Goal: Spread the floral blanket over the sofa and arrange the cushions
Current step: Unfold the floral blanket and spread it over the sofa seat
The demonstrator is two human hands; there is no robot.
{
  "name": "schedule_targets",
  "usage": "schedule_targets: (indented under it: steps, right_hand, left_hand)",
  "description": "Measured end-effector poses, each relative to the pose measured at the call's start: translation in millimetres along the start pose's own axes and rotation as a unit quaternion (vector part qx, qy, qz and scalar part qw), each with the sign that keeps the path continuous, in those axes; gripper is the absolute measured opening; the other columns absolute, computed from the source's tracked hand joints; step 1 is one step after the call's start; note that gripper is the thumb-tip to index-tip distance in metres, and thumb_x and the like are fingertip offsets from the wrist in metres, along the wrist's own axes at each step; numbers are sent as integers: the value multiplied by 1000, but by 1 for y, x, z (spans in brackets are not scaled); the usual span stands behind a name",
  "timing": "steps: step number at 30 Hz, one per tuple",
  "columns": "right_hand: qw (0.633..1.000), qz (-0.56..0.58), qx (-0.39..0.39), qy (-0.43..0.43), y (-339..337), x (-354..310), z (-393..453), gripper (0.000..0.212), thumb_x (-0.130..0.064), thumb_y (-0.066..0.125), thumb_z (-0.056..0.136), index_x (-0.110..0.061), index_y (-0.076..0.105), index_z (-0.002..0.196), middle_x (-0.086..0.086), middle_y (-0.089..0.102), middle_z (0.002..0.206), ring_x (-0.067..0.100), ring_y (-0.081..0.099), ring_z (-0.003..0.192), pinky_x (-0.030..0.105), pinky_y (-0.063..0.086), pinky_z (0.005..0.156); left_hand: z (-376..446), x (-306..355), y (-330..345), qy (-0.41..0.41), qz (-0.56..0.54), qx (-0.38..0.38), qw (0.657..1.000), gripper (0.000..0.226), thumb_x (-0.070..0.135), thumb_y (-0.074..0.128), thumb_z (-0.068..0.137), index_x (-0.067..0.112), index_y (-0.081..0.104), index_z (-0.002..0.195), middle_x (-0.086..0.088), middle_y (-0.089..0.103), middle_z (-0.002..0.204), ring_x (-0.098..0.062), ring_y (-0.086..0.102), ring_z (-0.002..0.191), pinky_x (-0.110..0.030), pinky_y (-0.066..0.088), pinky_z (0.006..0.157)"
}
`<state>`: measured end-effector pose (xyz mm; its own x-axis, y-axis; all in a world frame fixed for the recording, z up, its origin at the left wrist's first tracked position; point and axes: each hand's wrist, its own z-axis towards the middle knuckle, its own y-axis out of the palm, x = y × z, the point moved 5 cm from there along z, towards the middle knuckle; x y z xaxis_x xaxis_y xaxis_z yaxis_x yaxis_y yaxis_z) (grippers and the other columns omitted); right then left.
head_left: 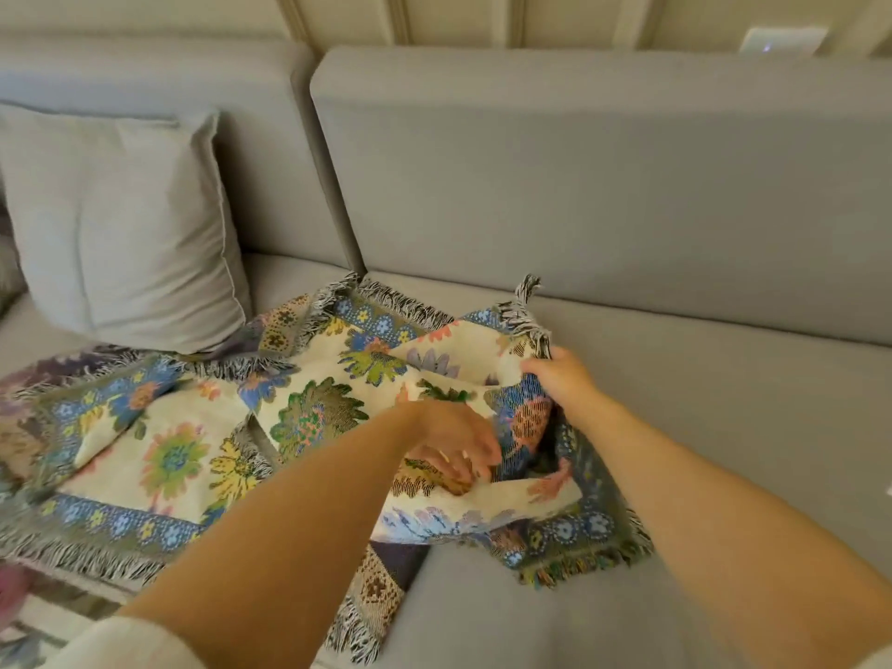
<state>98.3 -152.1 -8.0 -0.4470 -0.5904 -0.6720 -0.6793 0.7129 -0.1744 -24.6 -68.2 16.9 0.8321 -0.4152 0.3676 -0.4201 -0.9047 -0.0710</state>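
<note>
The floral blanket (202,441), cream with blue borders and black-and-white fringe, lies crumpled and partly folded across the seat of the grey sofa (700,379). My left hand (458,441) reaches into the folds at the middle, fingers curled on the cloth. Further back, my right hand (560,374) grips a raised fold near a fringed corner. A grey cushion (120,224) leans against the sofa back at the left, its lower edge touching the blanket.
Two grey back cushions (603,176) stand upright behind the seat, with a gap between them. A cream panelled wall (458,16) rises behind the sofa, bearing a white wall plate (782,41). A patterned rug (24,634) shows at the lower left.
</note>
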Motion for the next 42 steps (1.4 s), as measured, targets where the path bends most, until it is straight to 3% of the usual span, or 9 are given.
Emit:
schedule_targets:
  steps: [5,7,13,22,27,30,33,38,42]
  right_hand:
    - [954,-233,-57,-181,-28,-96,-100,9,-11,69,82,-11,62,88,1,60,75,8,49,60,14,34,51]
    - [923,-300,-60,-233,-27,-126,-136,18,-13,72,79,0,62,87,8,60,77,16,51,65,15,36,52]
    - [936,-278,-46,-210,-43,-146,-189,74,-36,76,73,-15,43,136,-4,56,129,18,53,121,34,42,104]
    - [853,-479,179,-110,-45,-140,-218,44,-36,49,95,-5,55,124,18,59,128,34,54,117,34,45,89]
    - [867,-327,195,-322,-9,-215,-271,16,-11,52,94,-3,63,101,10,58,83,19,46,82,29,23,51]
    - [897,-232,152,-345,4,-219,-278,10,-15,59,91,-10,55,99,13,64,102,24,55,88,30,36,69]
    - [927,-263,94,-249,-3,-183,-277,48,-30,67,84,-17,49,126,5,56,131,19,55,108,27,40,89]
    - [917,-358,135,-115,-18,-125,-257,26,-30,52,95,-9,55,79,12,58,81,25,56,82,29,32,55]
    - [936,-233,198,-172,-25,-156,-277,37,-14,37,101,0,44,135,19,49,139,33,47,125,34,39,91]
  left_hand:
    - [-80,55,-75,158,98,386,903,100,10,71,80,26,3,152,-14,19,156,-33,35,136,-48,40,108]
    - [-114,94,-72,205,266,384,860,101,16,74,78,29,6,151,-8,8,160,-32,11,147,-54,20,118]
    - [-213,131,-78,282,210,429,832,23,-7,48,85,4,60,101,-23,66,108,-35,61,103,-26,38,71]
    - [-286,60,-128,155,127,545,814,17,1,46,86,13,43,97,-19,58,104,-40,53,106,-46,41,91]
    - [-287,99,-74,261,301,364,842,103,32,80,70,28,15,149,-5,27,155,-28,21,145,-57,11,116]
    - [-294,114,-64,326,189,353,856,41,16,76,75,8,59,112,-17,62,108,-28,58,102,-31,44,79]
    - [-303,105,-72,351,100,368,855,4,2,61,86,3,62,82,-16,58,80,-25,52,76,-26,34,53]
    - [-322,98,-91,381,-14,388,839,19,0,49,92,9,54,77,-6,56,71,-20,48,65,-27,37,58]
    - [-318,86,-112,240,171,436,850,28,14,63,87,7,50,111,-19,60,108,-32,53,98,-39,43,85]
